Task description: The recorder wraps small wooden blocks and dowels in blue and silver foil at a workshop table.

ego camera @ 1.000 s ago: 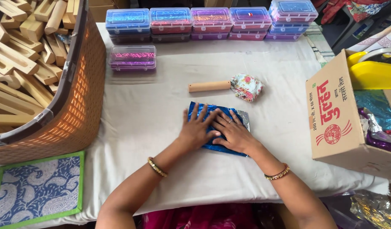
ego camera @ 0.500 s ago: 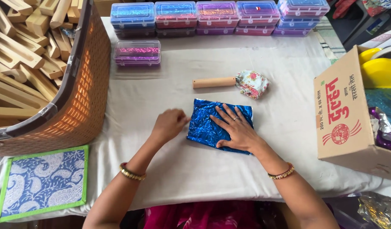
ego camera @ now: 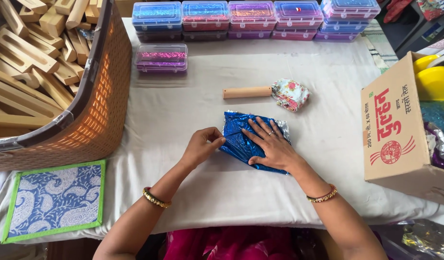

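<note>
Blue foil packet [ego camera: 241, 142] lying mid-worktop [ego camera: 193, 106]. Right hand [ego camera: 272, 147] pressing it flat, fingers spread. Left hand [ego camera: 202, 144] pinching foil's left edge. Risk: thin foil tearing or creasing if pulled hard.

right hand [ego camera: 272, 147]: lies flat, fingers spread, on the blue foil sheet [ego camera: 241, 142]
left hand [ego camera: 202, 146]: pinches the foil's left edge
foil: crinkled, on the white tablecloth [ego camera: 193, 106], silver underside showing at its top right
wooden-handled tool [ego camera: 267, 93]: just beyond the foil, head wrapped in floral cloth
plastic boxes [ego camera: 253, 19]: stacked in a row along the far edge; one more box [ego camera: 161, 57] apart, nearer
wicker basket [ego camera: 94, 110]: left, full of wooden pieces
cardboard box [ego camera: 400, 130]: right
paisley mat [ego camera: 53, 200]: near left
</note>
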